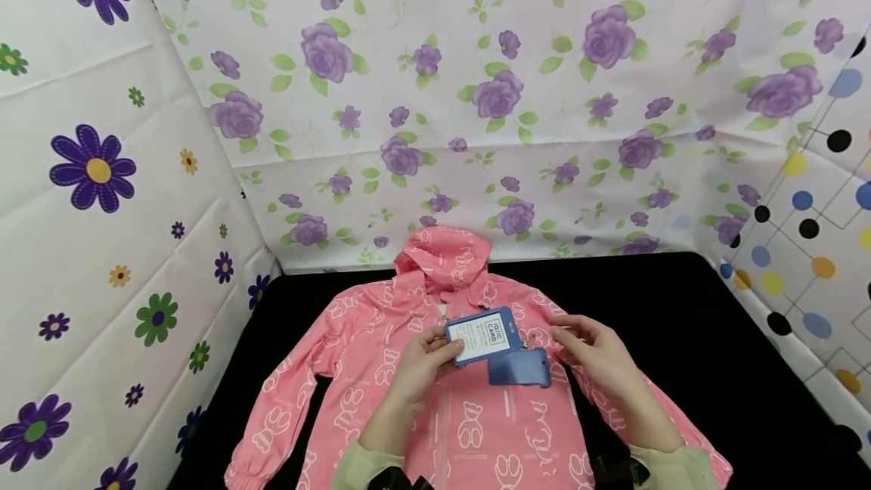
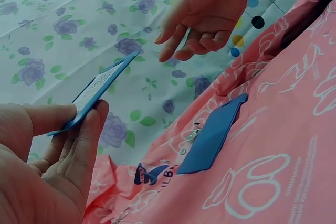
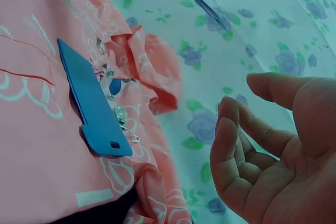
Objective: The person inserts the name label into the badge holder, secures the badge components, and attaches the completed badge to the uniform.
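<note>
My left hand (image 1: 420, 365) pinches a blue-framed ID card holder (image 1: 481, 333) by its left end, thumb on the front and fingers behind. The holder is raised over a pink hooded jacket (image 1: 381, 392), its white card with "ID/IC CARD" lettering facing up. A second blue card piece (image 2: 218, 132) lies on the jacket's chest, with a slot at one end. Beside that piece sit metal clips (image 3: 119, 116) and a safety pin (image 3: 131, 136). To the right, my right hand (image 1: 602, 358) hovers over the jacket's sleeve side, fingers loosely bent and holding nothing.
Under the jacket spreads a black table surface (image 1: 653, 301). A flower-print cloth (image 1: 435, 119) hangs behind it, with a daisy-print cloth (image 1: 163, 248) at left and a dotted cloth (image 1: 816, 233) at right. The jacket's hood (image 1: 442, 252) points to the back.
</note>
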Action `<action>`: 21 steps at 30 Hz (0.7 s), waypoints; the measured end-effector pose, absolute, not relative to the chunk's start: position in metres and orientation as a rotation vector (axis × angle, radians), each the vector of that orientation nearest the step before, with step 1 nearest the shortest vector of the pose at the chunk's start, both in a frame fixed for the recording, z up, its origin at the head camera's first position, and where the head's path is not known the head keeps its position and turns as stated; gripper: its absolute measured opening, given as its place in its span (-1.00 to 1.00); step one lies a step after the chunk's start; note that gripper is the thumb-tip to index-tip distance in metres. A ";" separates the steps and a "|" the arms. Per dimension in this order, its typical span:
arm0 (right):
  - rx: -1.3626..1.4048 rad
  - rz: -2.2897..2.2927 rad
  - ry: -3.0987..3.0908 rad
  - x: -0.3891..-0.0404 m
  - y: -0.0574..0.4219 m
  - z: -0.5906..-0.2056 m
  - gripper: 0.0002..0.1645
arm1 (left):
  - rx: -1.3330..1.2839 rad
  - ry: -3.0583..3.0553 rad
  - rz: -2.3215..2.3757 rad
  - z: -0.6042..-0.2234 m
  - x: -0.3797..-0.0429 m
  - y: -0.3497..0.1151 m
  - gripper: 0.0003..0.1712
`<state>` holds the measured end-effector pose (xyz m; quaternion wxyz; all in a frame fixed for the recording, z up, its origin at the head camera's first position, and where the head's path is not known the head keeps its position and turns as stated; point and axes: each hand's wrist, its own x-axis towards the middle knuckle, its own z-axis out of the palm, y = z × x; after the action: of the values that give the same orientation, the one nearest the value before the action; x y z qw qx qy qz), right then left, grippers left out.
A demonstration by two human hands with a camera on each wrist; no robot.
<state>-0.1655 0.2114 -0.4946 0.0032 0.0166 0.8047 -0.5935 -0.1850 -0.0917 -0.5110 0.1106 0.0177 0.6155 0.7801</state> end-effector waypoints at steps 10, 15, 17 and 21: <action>0.073 -1.820 2.510 -0.165 0.216 -0.497 -0.45 | 0.050 1.820 2.329 -0.509 -0.186 -0.097 -0.58; 0.076 -1.796 2.522 -0.165 0.217 -0.498 -0.45 | 0.032 1.825 2.350 -0.508 -0.189 -0.101 -0.59; 0.079 -1.784 2.528 -0.165 0.217 -0.498 -0.46 | 0.035 1.817 2.362 -0.506 -0.190 -0.102 -0.59; 0.068 -1.755 2.537 -0.165 0.217 -0.499 -0.49 | 0.019 1.815 2.375 -0.505 -0.191 -0.105 -0.60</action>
<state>-0.1648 0.2172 -0.4988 0.0281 0.0219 0.8219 -0.5685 -0.1914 -0.1048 -0.5049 0.0762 0.0062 0.6056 0.7921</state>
